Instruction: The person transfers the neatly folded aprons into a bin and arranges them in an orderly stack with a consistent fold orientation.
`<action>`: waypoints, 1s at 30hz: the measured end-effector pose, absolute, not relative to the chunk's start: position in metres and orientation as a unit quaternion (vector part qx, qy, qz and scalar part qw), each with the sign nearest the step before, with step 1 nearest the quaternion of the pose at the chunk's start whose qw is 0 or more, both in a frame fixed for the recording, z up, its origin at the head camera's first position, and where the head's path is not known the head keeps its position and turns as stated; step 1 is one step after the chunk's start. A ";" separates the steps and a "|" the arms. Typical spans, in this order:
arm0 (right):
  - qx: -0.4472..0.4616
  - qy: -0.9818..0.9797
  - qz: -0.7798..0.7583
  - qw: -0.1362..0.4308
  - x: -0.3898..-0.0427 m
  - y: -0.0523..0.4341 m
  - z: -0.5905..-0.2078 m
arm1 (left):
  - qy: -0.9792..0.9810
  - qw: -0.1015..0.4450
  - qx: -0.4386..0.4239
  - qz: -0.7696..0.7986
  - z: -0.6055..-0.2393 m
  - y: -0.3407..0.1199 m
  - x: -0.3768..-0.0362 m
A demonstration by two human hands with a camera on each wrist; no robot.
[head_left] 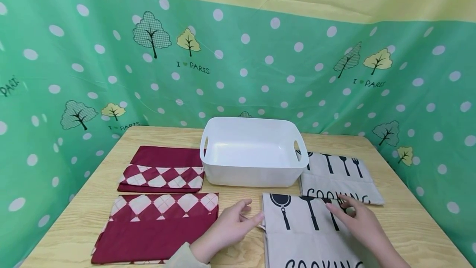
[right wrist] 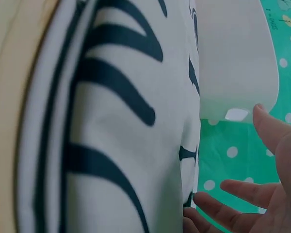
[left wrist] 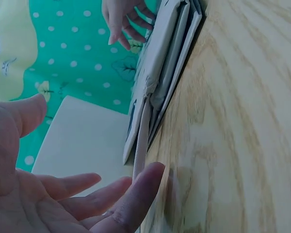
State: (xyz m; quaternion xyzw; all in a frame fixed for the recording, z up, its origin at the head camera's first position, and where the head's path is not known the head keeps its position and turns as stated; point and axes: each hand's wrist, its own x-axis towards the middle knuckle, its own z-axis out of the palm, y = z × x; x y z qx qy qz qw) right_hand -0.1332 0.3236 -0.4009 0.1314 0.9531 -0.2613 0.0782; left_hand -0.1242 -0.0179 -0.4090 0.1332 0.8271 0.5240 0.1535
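A folded light grey apron (head_left: 297, 235) printed with black utensils and "COOKING" lies at the front right of the table. Just left of it is my left hand (head_left: 232, 226), fingers spread and loosely bent. The apron's thin pale strap (left wrist: 142, 136) runs down behind those fingers; whether they touch it I cannot tell. Over the apron's right part hovers or rests my right hand (head_left: 358, 220), thumb and fingers apart. In the right wrist view its lower fingertips (right wrist: 196, 196) are close to the cloth; contact is unclear. Neither hand grips anything.
Behind the apron stands a white plastic bin (head_left: 256, 175) with handle holes. A second grey printed cloth (head_left: 342, 177) lies folded to its right. Two folded burgundy cloths with diamond trim, one at the back (head_left: 167, 157) and one nearer (head_left: 148, 239), lie on the left.
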 end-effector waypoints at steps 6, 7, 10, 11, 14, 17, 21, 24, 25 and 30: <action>0.124 0.955 -0.257 0.080 -0.132 0.333 -0.403 | 0.821 0.170 0.129 0.530 -0.413 -0.012 -0.121; 0.124 0.955 -0.258 0.082 -0.132 0.334 -0.403 | 0.818 0.174 0.126 0.534 -0.413 -0.011 -0.120; 0.127 0.953 -0.261 0.089 -0.133 0.338 -0.403 | 0.811 0.173 0.124 0.546 -0.413 -0.007 -0.119; 0.128 0.953 -0.259 0.090 -0.134 0.339 -0.403 | 0.809 0.172 0.122 0.549 -0.413 -0.006 -0.118; 0.128 0.954 -0.256 0.092 -0.136 0.342 -0.403 | 0.802 0.172 0.120 0.559 -0.413 -0.002 -0.117; 0.129 0.953 -0.257 0.091 -0.137 0.344 -0.406 | 0.797 0.172 0.116 0.567 -0.414 0.001 -0.116; 0.125 0.954 -0.258 0.091 -0.138 0.349 -0.410 | 0.796 0.162 0.112 0.573 -0.417 0.006 -0.115; 0.126 0.953 -0.257 0.099 -0.139 0.355 -0.413 | 0.791 0.156 0.111 0.580 -0.419 0.010 -0.115; 0.128 0.952 -0.257 0.103 -0.139 0.357 -0.414 | 0.789 0.154 0.112 0.584 -0.420 0.011 -0.115; 0.135 0.948 -0.264 0.118 -0.140 0.366 -0.416 | 0.777 0.145 0.109 0.603 -0.423 0.017 -0.115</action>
